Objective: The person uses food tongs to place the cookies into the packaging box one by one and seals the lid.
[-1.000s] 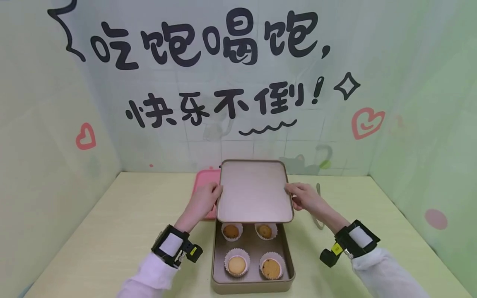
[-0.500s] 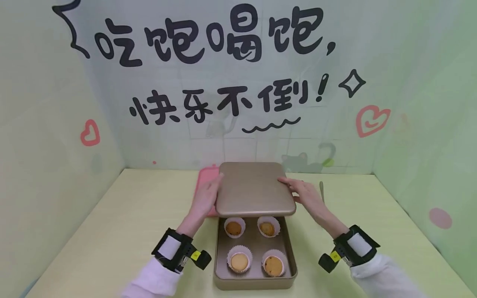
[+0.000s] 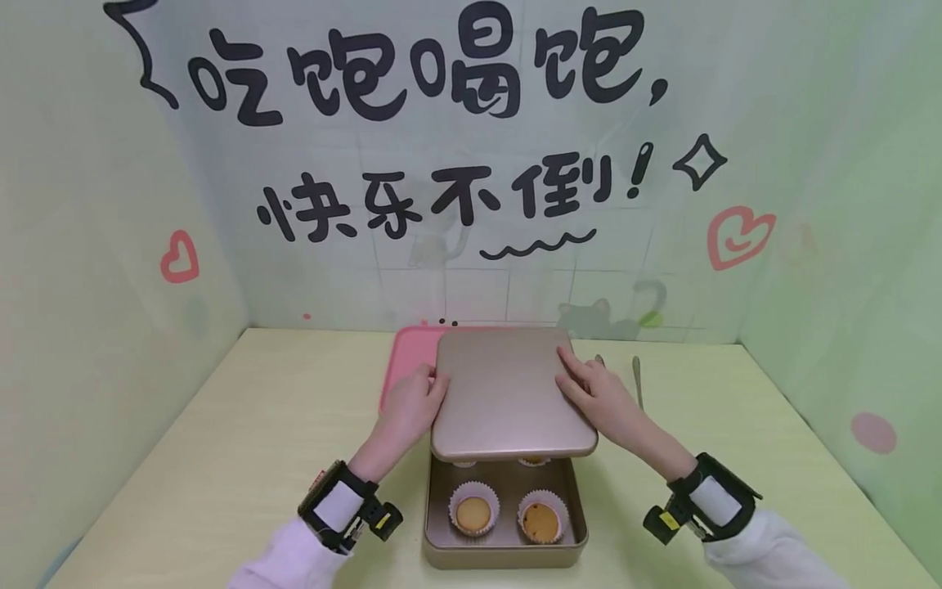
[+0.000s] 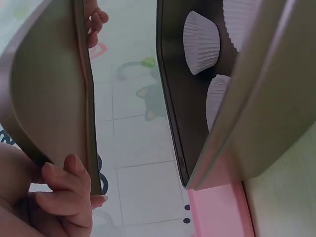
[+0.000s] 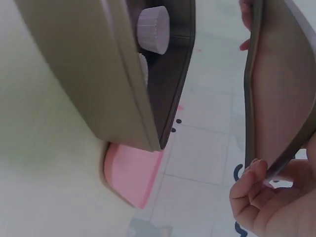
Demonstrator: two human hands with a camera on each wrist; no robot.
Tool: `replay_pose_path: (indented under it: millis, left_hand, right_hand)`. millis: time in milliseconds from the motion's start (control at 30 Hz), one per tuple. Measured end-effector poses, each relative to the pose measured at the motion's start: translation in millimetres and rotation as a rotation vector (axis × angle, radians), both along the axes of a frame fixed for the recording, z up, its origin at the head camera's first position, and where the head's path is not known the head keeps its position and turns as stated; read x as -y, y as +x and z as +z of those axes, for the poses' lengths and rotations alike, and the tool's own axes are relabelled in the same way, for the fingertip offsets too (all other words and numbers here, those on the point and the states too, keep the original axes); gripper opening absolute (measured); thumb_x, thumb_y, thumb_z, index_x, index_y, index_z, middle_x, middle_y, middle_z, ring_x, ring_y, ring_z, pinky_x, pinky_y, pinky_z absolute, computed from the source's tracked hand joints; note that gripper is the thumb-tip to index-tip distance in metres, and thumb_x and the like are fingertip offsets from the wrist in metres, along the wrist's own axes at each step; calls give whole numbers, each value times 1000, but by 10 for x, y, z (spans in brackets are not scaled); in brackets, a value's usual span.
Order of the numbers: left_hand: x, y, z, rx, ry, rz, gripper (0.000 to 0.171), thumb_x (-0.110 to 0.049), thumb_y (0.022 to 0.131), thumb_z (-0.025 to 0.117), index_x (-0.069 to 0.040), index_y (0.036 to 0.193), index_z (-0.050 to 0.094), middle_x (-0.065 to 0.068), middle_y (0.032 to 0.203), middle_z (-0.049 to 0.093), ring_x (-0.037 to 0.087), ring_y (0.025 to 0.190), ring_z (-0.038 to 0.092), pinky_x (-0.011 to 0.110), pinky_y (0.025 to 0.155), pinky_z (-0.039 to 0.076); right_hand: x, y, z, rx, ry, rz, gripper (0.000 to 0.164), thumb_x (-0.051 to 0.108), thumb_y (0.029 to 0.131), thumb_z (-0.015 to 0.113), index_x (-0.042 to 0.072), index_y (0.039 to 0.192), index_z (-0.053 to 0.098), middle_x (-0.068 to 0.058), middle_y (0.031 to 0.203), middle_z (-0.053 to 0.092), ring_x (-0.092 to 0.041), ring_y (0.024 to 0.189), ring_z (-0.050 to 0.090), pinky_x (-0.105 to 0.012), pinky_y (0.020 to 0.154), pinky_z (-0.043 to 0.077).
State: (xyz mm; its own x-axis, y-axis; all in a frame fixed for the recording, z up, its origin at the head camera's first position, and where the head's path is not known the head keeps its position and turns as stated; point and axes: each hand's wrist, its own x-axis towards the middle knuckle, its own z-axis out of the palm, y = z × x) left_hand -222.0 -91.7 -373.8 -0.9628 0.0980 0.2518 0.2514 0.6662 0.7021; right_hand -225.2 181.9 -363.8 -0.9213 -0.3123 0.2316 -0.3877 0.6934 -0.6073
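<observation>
A flat bronze-coloured metal lid (image 3: 508, 393) is raised at a slant above a matching rectangular tin (image 3: 504, 558), smooth face up. My left hand (image 3: 410, 398) pinches its left edge, and the wrist view shows that hand's fingers (image 4: 66, 200) curled under the rim. At the opposite edge my right hand (image 3: 605, 401) grips it with two fingers spread on top and others (image 5: 247, 197) underneath. Two round cookies in white paper cups, a plain one (image 3: 473, 514) and a speckled one (image 3: 540, 522), lie in the near half of the tin. The lid mostly covers two more behind them.
Behind the lid, a pink tray (image 3: 407, 361) lies at the back of the pale wooden table (image 3: 294, 425). To the right is a thin metal handle (image 3: 637, 380), with another tip (image 3: 599, 360) close to my right hand. A printed backdrop (image 3: 331, 270) closes off the rear.
The lid has turned from its rimmed inner face to its smooth outer face. It has then come nearer over the tin, hiding most of the two rear cookies. Both hands moved with it.
</observation>
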Motion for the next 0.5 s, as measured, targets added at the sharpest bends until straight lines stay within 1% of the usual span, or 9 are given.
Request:
replay_pose_path:
  millis: [100, 233, 367, 500]
  left_hand:
    - [14, 87, -53, -40, -74, 6, 25, -14, 98, 50, 10, 96, 60, 9, 70, 59, 21, 62, 56, 34, 54, 46]
    - [21, 214, -168, -58, -169, 17, 25, -15, 99, 50, 5, 87, 58, 7, 64, 53, 19, 56, 54, 35, 48, 45]
    - [24, 305, -279, -38, -198, 23, 25, -16, 99, 50, 1, 82, 55, 4, 60, 46, 17, 51, 48, 33, 43, 40]
    - [32, 366, -370, -29, -202, 20, 23, -15, 98, 52, -1, 80, 52, 3, 59, 42, 16, 49, 45, 31, 42, 38]
  right_hand:
    - [2, 99, -53, 7, 76, 33, 54, 23, 101, 51, -7, 143, 36, -10, 89, 55, -17, 72, 45, -37, 69, 40]
    - [24, 224, -205, 25, 145, 49, 54, 24, 101, 51, -10, 141, 38, -12, 90, 58, -15, 72, 48, -35, 68, 42]
    - [42, 303, -354, 39, 196, 42, 53, 24, 100, 52, -9, 140, 41, -12, 90, 59, -13, 70, 49, -34, 66, 44]
    - [48, 362, -435, 40, 252, 47, 54, 25, 100, 52, -10, 140, 42, -12, 91, 60, -14, 72, 53, -33, 66, 45]
